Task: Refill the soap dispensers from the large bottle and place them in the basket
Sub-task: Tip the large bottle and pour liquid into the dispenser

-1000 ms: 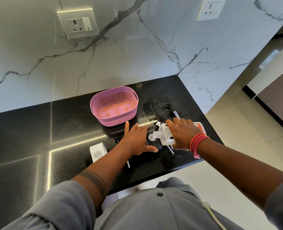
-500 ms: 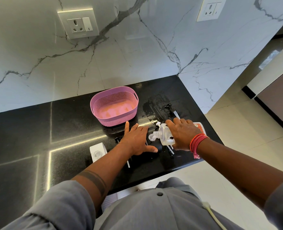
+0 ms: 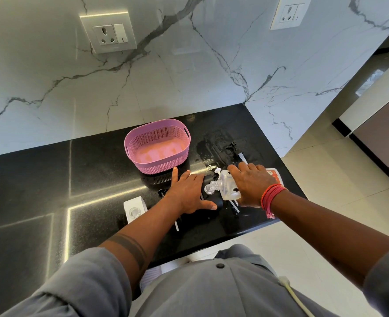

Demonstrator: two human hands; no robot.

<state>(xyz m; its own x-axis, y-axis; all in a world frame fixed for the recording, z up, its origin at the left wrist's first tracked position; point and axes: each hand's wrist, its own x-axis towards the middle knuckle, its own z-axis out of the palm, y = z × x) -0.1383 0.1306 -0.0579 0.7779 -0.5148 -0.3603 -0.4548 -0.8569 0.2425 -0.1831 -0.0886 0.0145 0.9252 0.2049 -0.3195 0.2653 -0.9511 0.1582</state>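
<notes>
Right hand: we count it curled over a clear bottle lying on its side, fingers wrapped across the top, the open neck pointing toward the left hand. A red thread band circles that wrist.

Left hand: we log it flat and spread, palm down, fingers straight, resting on a dark object on the black counter; what lies beneath we cannot tell.

Beside the left forearm: one white square dispenser, its round opening facing up, standing near the counter's front edge.

Just beyond the left fingertips: one pink perforated basket, upright, nothing inside it, close to the marble wall.

Behind the right hand: a black pump head with a white tube, lying on a wet patch of counter. An orange and white pack shows partly from under the right hand.

On the wall we note two sockets.
</notes>
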